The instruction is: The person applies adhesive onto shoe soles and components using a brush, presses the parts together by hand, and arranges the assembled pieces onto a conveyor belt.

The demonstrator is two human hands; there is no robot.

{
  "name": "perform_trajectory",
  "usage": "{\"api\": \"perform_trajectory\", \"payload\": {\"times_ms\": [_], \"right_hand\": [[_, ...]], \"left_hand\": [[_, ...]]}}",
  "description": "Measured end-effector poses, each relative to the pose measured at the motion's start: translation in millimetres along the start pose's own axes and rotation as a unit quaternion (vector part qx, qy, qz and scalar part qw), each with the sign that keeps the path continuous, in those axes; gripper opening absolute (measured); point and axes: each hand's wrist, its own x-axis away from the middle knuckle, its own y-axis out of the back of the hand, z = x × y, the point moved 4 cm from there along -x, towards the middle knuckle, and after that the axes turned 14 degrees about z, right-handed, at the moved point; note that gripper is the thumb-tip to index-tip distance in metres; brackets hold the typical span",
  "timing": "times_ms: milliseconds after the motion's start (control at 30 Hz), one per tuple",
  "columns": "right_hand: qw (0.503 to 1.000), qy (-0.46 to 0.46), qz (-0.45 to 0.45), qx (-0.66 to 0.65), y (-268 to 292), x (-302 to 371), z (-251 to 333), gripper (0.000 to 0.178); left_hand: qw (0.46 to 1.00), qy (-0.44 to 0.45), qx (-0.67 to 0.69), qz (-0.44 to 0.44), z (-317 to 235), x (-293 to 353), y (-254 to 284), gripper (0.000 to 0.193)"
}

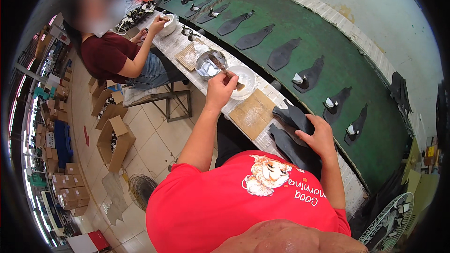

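My left hand is closed round the brown handle of a brush. The brush's bristle end points down over a round white dish. A steel bowl with white contents stands just beyond it. At the right, my right hand grips a flat, black, bottle-shaped piece, thumb toward me and fingers over its far side. Another black piece lies under and nearer me on the bench. A tan board with white smears lies between my hands.
Beyond the narrow bench, a green conveyor belt carries a row of black pieces, some with small white-and-black parts. A co-worker sits at the left, near a white tub. Cardboard boxes stand on the floor; a fan is at lower right.
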Motion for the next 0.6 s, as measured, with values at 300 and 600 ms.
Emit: {"api": "perform_trajectory", "payload": {"times_ms": [300,600], "right_hand": [[0.999,-0.015,0.033,-0.021,-2.7,0.7,-0.1,0.057],[0.997,-0.052,0.044,-0.024,-7.3,-1.4,-9.3,0.056]], "left_hand": [[1.000,-0.005,-0.010,0.002,4.4,-1.2,-0.6,0.020],[1.000,-0.001,-0.005,0.002,1.4,-1.7,-1.6,0.019]]}}
